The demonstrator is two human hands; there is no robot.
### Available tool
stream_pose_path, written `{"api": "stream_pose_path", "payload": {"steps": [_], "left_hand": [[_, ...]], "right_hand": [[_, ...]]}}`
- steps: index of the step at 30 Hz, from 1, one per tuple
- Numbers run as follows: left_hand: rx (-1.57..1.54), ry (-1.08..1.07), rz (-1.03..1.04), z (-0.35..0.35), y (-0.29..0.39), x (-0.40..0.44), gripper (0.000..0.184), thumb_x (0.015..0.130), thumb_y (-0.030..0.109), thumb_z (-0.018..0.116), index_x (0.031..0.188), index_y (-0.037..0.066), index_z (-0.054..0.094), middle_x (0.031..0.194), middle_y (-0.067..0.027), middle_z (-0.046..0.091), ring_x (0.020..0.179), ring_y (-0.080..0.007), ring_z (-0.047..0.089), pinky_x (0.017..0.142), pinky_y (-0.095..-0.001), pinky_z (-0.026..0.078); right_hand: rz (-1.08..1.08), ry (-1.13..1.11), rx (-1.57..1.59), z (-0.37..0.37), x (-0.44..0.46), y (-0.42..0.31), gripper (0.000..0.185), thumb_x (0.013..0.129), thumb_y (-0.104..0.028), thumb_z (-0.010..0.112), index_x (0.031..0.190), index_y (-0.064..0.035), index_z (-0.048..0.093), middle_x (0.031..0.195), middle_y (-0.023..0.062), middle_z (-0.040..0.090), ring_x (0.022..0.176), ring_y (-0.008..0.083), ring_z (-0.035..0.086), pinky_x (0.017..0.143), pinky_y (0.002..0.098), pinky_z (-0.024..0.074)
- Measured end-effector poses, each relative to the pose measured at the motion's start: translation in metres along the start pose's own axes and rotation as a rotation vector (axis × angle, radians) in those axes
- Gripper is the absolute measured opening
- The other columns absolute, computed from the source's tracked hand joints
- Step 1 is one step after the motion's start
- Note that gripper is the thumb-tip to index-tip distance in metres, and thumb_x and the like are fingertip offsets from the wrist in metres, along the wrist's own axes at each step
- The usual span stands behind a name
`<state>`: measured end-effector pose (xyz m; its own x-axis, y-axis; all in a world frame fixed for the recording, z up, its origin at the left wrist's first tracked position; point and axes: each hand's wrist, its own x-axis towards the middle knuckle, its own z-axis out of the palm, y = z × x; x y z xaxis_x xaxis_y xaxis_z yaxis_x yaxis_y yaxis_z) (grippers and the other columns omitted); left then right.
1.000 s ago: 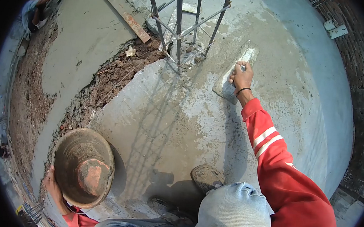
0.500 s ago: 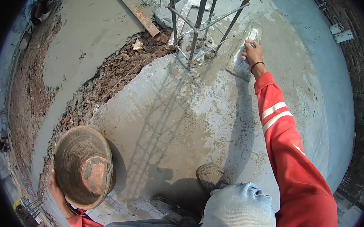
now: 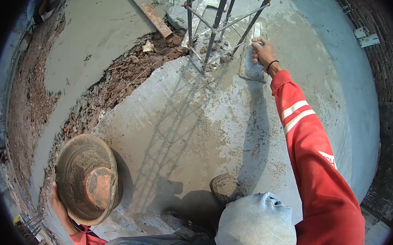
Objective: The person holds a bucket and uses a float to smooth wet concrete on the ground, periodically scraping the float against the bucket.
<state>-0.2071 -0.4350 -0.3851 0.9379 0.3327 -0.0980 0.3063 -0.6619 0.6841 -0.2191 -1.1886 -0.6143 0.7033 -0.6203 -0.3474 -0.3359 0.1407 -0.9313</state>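
Trowel (image 3: 254,66) lies flat beneath the right hand (image 3: 264,52), which is clenched around its handle.

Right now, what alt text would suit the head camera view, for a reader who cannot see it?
A person's right hand presses a float on wet concrete beside upright steel bars; their left hand holds a tilted bucket.

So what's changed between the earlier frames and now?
Right hand moved the float forward and left, closer to the rebar column, and turned it straighter ahead. Nothing grabbed or released. Left hand stays at the tilted bucket.
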Motion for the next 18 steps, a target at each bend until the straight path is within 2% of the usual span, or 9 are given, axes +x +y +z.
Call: {"api": "stream_pose_path", "payload": {"steps": [2, 5, 8, 10, 12, 15, 18], "left_hand": [[-0.034, -0.004, 0.011, 0.002, -0.001, 0.0, 0.049, 0.099, 0.041, 0.057, 0.102, -0.006, 0.07, 0.094, -0.0053, 0.069, 0.082, -0.0115, 0.058, 0.075, -0.0264, 0.046], [0.019, -0.041, 0.083, -0.006, -0.012, 0.004, 0.049, 0.099, 0.042, 0.057, 0.102, -0.005, 0.07, 0.093, -0.0058, 0.07, 0.082, -0.0119, 0.06, 0.075, -0.0266, 0.047], [0.03, -0.048, 0.008, -0.018, -0.026, 0.005, 0.048, 0.099, 0.041, 0.057, 0.101, -0.005, 0.071, 0.094, -0.0056, 0.07, 0.082, -0.0112, 0.06, 0.075, -0.0263, 0.047], [0.027, -0.014, 0.036, -0.011, -0.024, 0.003, 0.048, 0.099, 0.041, 0.058, 0.1, -0.005, 0.071, 0.093, -0.0054, 0.07, 0.082, -0.0107, 0.06, 0.075, -0.0259, 0.047], [0.012, 0.026, 0.08, -0.002, -0.013, 0.005, 0.047, 0.099, 0.04, 0.058, 0.099, -0.005, 0.071, 0.093, -0.0051, 0.07, 0.081, -0.0103, 0.06, 0.074, -0.0256, 0.047], [-0.047, -0.003, 0.024, 0.002, 0.0, 0.002, 0.046, 0.098, 0.04, 0.059, 0.1, -0.004, 0.071, 0.093, -0.0052, 0.07, 0.081, -0.0102, 0.06, 0.074, -0.0255, 0.047], [-0.023, -0.063, 0.05, 0.003, 0.005, 0.0, 0.044, 0.099, 0.038, 0.059, 0.101, -0.004, 0.072, 0.093, -0.0052, 0.071, 0.08, -0.0102, 0.06, 0.073, -0.0254, 0.048]], "right_hand": [[0.008, -0.163, -0.072, -0.002, -0.03, 0.005, 0.012, 0.092, -0.007, 0.056, 0.105, -0.0079, 0.055, 0.061, 0.0006, 0.049, 0.044, 0.0108, 0.047, 0.037, 0.0287, 0.0396], [0.004, -0.146, -0.192, -0.013, -0.06, 0.015, 0.01, 0.092, -0.007, 0.056, 0.102, -0.0076, 0.056, 0.061, 0.0007, 0.049, 0.044, 0.0106, 0.047, 0.037, 0.0286, 0.0393], [0.031, -0.101, -0.154, -0.008, -0.037, 0.016, 0.012, 0.094, -0.011, 0.058, 0.106, -0.0109, 0.055, 0.062, -0.0015, 0.046, 0.046, 0.0077, 0.043, 0.038, 0.0259, 0.037], [-0.041, 0.149, 0.027, 0.016, -0.024, 0.013, 0.01, 0.091, -0.007, 0.057, 0.101, -0.0045, 0.056, 0.06, 0.0022, 0.05, 0.044, 0.0125, 0.049, 0.037, 0.0297, 0.0412], [-0.061, 0.232, 0.135, 0.02, -0.03, 0.026, 0.012, 0.09, -0.004, 0.056, 0.101, -0.0036, 0.056, 0.059, 0.0037, 0.051, 0.042, 0.0147, 0.051, 0.036, 0.0316, 0.0424], [-0.025, 0.237, 0.038, 0.029, -0.079, 0.029, 0.013, 0.089, -0.003, 0.055, 0.102, -0.0034, 0.057, 0.056, 0.0028, 0.049, 0.039, 0.0148, 0.05, 0.033, 0.0323, 0.0406], [-0.033, 0.226, 0.054, 0.027, -0.066, 0.022, 0.014, 0.089, -0.003, 0.056, 0.103, -0.0032, 0.057, 0.057, 0.0032, 0.05, 0.041, 0.0146, 0.051, 0.034, 0.0317, 0.0409]]}}
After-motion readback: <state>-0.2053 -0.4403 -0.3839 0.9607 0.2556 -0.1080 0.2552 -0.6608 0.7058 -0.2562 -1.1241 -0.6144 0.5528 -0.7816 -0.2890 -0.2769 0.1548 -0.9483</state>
